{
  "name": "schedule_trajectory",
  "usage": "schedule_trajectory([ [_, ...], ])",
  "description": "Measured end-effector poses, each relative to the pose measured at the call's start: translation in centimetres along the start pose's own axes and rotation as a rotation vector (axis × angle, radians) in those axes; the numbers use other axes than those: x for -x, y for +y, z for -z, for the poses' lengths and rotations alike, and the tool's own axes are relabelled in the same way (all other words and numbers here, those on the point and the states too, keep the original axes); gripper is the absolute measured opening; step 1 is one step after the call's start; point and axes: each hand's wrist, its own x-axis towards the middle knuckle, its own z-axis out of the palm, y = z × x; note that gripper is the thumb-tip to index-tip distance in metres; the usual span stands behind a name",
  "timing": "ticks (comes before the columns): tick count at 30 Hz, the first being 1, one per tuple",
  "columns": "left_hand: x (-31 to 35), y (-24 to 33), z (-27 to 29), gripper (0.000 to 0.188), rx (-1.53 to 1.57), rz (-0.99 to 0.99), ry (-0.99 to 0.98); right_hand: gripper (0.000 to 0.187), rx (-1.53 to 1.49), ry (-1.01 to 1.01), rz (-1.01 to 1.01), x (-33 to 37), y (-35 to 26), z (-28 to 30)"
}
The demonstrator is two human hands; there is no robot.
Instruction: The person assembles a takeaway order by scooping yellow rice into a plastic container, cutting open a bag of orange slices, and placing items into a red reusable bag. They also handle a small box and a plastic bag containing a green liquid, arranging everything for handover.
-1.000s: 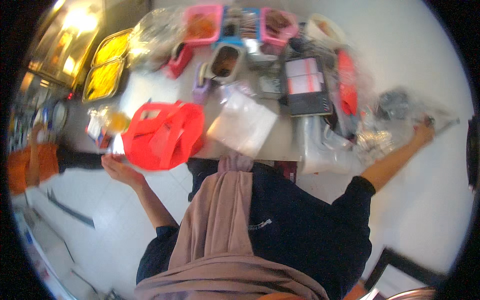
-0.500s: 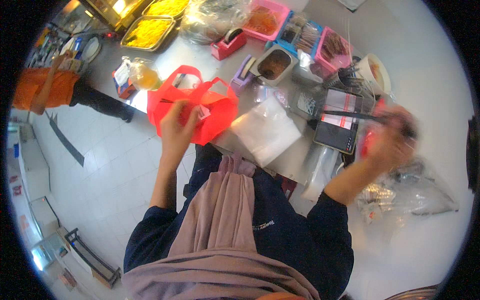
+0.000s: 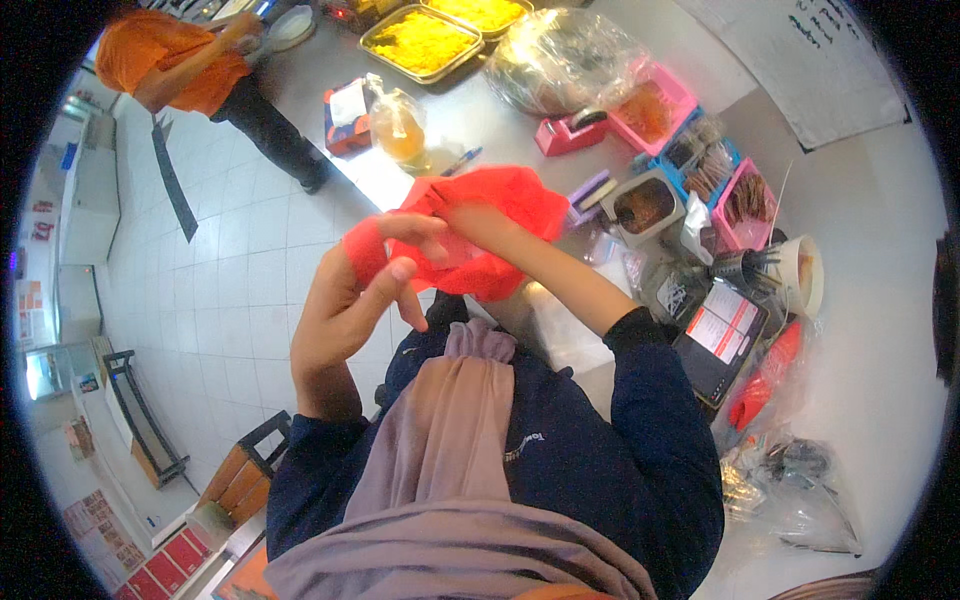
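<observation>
Nearest the person, the left hand [image 3: 350,305] has its fingers pinched on the near edge of a red plastic bag [image 3: 480,225], held up just in front of the bench [image 3: 520,110]. The right hand [image 3: 470,215] is buried in the bag's folds, seemingly gripping them. The bag looks thin, light, limp and a little slippery, best taken at the rim. Beyond the bag stand a tied bag of amber liquid [image 3: 400,128] and trays of yellow food [image 3: 425,40].
</observation>
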Motion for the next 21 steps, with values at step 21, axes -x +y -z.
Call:
schedule_trajectory([
  [21,1.5,1.3,13.2,0.019,-0.219,0.380,0.220,0.068,-0.242,-0.486,-0.285,6.3,-3.9,23.3],
])
